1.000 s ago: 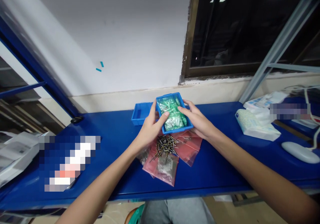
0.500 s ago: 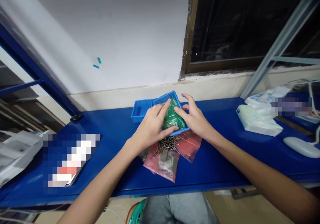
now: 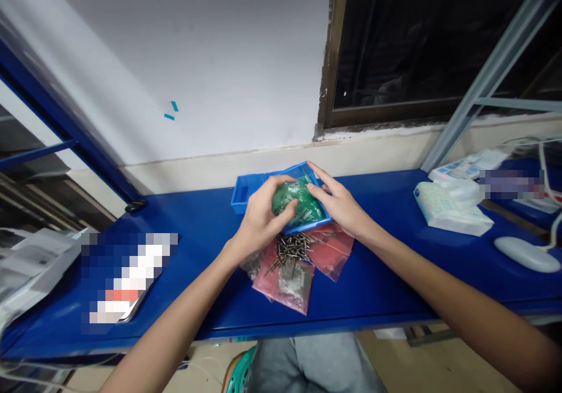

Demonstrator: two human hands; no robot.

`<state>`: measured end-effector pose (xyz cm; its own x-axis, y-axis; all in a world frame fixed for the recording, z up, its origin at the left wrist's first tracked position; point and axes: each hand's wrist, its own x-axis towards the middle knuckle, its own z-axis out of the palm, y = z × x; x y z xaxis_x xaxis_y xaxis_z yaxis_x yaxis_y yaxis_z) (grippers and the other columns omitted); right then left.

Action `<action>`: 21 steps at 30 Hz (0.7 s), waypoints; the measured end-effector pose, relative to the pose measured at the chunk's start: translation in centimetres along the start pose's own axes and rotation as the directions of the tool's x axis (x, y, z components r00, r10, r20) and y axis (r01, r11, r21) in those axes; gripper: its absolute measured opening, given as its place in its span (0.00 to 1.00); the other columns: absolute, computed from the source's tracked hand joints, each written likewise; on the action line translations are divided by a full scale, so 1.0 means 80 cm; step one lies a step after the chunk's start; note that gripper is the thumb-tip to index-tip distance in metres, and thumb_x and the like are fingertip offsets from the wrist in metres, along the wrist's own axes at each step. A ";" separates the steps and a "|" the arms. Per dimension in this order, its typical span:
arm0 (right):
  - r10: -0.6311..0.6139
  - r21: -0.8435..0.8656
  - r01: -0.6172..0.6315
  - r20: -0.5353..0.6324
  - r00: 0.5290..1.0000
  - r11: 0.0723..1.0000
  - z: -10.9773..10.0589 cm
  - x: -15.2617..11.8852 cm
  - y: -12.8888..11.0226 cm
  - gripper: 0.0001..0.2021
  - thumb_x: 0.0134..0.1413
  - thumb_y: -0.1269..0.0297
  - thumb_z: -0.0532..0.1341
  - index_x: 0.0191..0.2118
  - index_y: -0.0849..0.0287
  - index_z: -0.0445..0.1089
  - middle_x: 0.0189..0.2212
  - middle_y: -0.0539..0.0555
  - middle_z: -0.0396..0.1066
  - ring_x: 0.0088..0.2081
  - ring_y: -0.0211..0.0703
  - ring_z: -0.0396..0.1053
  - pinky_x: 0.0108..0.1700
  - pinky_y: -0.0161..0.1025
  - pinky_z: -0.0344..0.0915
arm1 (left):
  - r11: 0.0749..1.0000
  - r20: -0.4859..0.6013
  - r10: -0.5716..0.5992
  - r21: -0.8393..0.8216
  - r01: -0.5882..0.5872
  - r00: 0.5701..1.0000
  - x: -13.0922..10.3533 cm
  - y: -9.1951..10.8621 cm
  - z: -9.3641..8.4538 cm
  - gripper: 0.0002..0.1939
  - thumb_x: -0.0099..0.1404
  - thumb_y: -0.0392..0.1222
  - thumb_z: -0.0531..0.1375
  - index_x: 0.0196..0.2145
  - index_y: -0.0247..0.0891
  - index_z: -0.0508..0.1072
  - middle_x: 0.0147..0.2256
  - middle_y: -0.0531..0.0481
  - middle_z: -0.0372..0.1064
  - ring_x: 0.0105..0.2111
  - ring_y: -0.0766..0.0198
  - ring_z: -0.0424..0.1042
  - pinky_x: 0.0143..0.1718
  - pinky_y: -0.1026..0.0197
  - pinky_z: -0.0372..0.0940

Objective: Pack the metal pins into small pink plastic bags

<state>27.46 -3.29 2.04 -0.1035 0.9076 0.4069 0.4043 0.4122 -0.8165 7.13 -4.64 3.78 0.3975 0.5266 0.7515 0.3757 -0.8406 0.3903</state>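
A blue plastic bin (image 3: 312,225) is tilted up above the work surface, with a green plastic bag (image 3: 297,198) of small metal pieces inside it. My left hand (image 3: 262,211) curls its fingers and thumb round the left side of the bag. My right hand (image 3: 340,202) holds the bin's right side, its thumb reaching over the rim toward the bag. Just below lies a pile of small metal screw-like parts (image 3: 292,246) on pink-red plastic bags (image 3: 331,252). Another blue bin (image 3: 240,195) stands behind my left hand, partly hidden.
The blue table (image 3: 197,282) runs along a white wall. A pixelated flat item (image 3: 136,276) lies at left, near white packaging (image 3: 35,270). On the right are a tissue pack (image 3: 454,208) and a white computer mouse (image 3: 527,254). Metal posts (image 3: 469,97) rise at the table's sides.
My left hand has shifted slightly left and bent its fingers round the green bag, which now bulges up more. My right fingers have come down onto the bin's rim.
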 end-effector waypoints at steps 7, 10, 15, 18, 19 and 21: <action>0.029 -0.033 -0.031 -0.066 0.997 0.999 -0.015 0.006 -0.005 0.30 0.62 0.52 0.56 0.68 0.39 0.52 0.61 0.50 0.65 0.52 0.57 0.71 0.49 0.58 0.71 | 0.924 -0.103 -0.372 -0.135 0.358 0.922 0.004 -0.038 -0.023 0.16 0.64 0.46 0.62 0.48 0.41 0.69 0.43 0.47 0.70 0.36 0.61 0.70 0.38 0.56 0.68; 0.028 -0.069 -0.036 -0.112 0.993 0.997 -0.025 0.012 -0.002 0.30 0.61 0.52 0.56 0.68 0.41 0.54 0.60 0.51 0.66 0.49 0.56 0.72 0.48 0.56 0.71 | 0.835 0.095 -0.511 -0.177 0.520 0.854 -0.005 -0.066 -0.018 0.18 0.61 0.46 0.63 0.47 0.39 0.69 0.32 0.50 0.69 0.28 0.63 0.68 0.28 0.60 0.65; 0.013 -0.172 -0.036 -0.132 0.991 0.984 -0.037 0.017 0.000 0.31 0.61 0.52 0.56 0.68 0.42 0.54 0.56 0.53 0.69 0.45 0.57 0.73 0.47 0.58 0.70 | 0.838 0.140 -0.539 0.195 0.510 0.831 -0.023 -0.067 0.003 0.21 0.60 0.49 0.64 0.48 0.36 0.70 0.29 0.48 0.69 0.27 0.59 0.69 0.32 0.54 0.66; -0.029 -0.233 0.000 -0.123 0.992 0.973 -0.040 0.016 -0.003 0.30 0.60 0.54 0.56 0.68 0.43 0.56 0.57 0.54 0.69 0.48 0.58 0.72 0.49 0.59 0.69 | 0.861 0.184 -0.452 0.345 0.373 0.873 -0.029 -0.051 0.009 0.28 0.63 0.54 0.62 0.55 0.35 0.66 0.38 0.42 0.71 0.35 0.53 0.72 0.39 0.48 0.68; -0.047 -0.247 0.017 -0.117 0.992 0.969 -0.041 0.016 -0.005 0.29 0.60 0.54 0.57 0.67 0.43 0.56 0.57 0.54 0.68 0.49 0.59 0.71 0.49 0.60 0.68 | 0.869 0.208 -0.426 0.364 0.334 0.880 -0.030 -0.047 0.008 0.30 0.64 0.56 0.62 0.57 0.35 0.65 0.41 0.40 0.70 0.38 0.51 0.73 0.41 0.47 0.68; -0.082 -0.270 0.052 -0.100 0.992 0.961 -0.042 0.014 -0.008 0.29 0.60 0.56 0.57 0.67 0.43 0.57 0.59 0.54 0.67 0.52 0.60 0.70 0.50 0.61 0.68 | 0.889 0.264 -0.378 0.371 0.269 0.887 -0.030 -0.043 0.006 0.32 0.65 0.58 0.61 0.59 0.36 0.63 0.48 0.37 0.68 0.45 0.47 0.72 0.46 0.44 0.67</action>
<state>30.12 -2.82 4.40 -0.0453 0.8583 0.5112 0.6288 0.4221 -0.6530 5.26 -3.00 0.39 0.4319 0.8187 0.3784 0.7511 -0.5588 0.3516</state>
